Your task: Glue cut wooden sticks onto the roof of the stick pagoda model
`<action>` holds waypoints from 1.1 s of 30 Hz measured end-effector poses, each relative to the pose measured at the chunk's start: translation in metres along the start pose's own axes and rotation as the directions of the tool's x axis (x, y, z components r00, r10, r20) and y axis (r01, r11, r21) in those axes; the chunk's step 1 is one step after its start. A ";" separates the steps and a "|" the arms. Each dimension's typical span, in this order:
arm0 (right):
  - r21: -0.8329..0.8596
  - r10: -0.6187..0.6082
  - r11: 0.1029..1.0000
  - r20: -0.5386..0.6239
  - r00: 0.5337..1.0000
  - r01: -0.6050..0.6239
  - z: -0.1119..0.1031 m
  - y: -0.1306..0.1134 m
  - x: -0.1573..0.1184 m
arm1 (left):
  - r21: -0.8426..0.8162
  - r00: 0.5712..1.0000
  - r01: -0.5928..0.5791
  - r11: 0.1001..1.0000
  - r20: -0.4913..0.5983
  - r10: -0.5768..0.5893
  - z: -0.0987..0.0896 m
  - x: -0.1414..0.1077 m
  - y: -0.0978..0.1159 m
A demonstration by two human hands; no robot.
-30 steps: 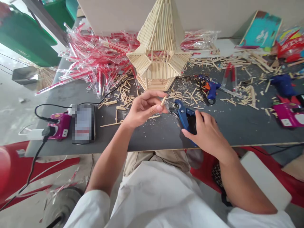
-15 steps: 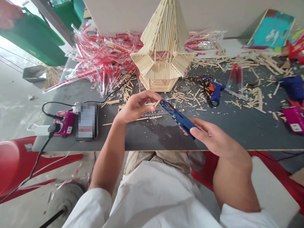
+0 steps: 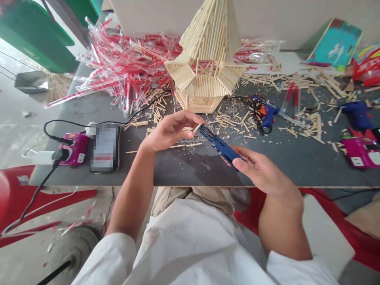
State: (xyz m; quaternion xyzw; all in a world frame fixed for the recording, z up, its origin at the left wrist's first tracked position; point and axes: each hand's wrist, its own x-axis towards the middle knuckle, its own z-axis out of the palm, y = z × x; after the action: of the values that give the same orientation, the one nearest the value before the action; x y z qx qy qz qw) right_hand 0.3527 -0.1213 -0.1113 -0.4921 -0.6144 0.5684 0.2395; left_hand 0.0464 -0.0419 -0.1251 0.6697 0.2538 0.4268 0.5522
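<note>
My right hand (image 3: 252, 164) is closed round the handles of blue pliers (image 3: 222, 148), whose jaws point up and to the left. Pinched between the thumb and fingers of my left hand (image 3: 175, 128) is a short wooden stick (image 3: 197, 127), its end at the jaws of the pliers. Whether the jaws bite on it I cannot tell. Just behind my hands stands a lantern-like model (image 3: 204, 85) built of thin wooden sticks, with a tall pointed roof. Longer thin sticks (image 3: 184, 145) lie on the table under my left hand.
A heap of red-and-clear plastic wrappers (image 3: 127, 67) covers the back left. Cut stick pieces (image 3: 231, 120) litter the table (image 3: 178, 174). A blue glue gun (image 3: 268, 114) lies at the right. A phone (image 3: 104, 148) and a purple power socket (image 3: 73, 148) sit at the left.
The whole view has shifted slightly, with the table's ends appearing further left. My hands, the stick and the pliers hold nearly the same pose.
</note>
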 end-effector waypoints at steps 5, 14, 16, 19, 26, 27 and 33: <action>-0.024 -0.015 1.000 -0.046 0.999 0.014 0.003 0.002 0.001 | 0.006 0.999 -0.017 1.000 0.038 0.017 0.000 -0.001 0.001; -0.037 -0.026 0.999 -0.045 0.999 0.024 0.011 0.004 -0.002 | -0.014 0.998 0.008 1.000 0.060 -0.007 0.000 0.000 0.002; -0.055 -0.031 0.998 -0.062 0.998 0.028 0.013 0.003 -0.003 | 0.000 0.997 -0.001 1.000 0.075 0.001 -0.001 0.000 0.002; -0.090 -0.031 0.996 -0.084 0.996 0.024 0.014 0.005 -0.002 | 0.044 0.996 -0.030 0.999 0.082 0.026 -0.002 0.000 0.001; -0.186 -0.014 0.982 -0.165 0.986 -0.017 0.024 0.014 0.014 | 0.331 0.998 0.053 0.942 -0.044 -0.041 0.008 0.001 -0.014; -0.204 -0.014 0.979 -0.173 0.985 -0.022 0.026 0.014 0.016 | 0.359 0.997 0.065 0.931 -0.064 -0.045 0.010 0.001 -0.017; -0.249 -0.026 0.968 -0.215 0.976 -0.029 0.035 0.010 0.025 | 0.445 0.995 0.057 0.894 -0.099 -0.014 0.013 0.001 -0.027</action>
State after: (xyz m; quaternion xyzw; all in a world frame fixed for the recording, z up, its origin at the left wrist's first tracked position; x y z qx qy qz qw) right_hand 0.3165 -0.1169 -0.1358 -0.5778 -0.6511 0.4295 0.2402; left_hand 0.0610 -0.0411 -0.1506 0.7532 0.3828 0.3777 0.3788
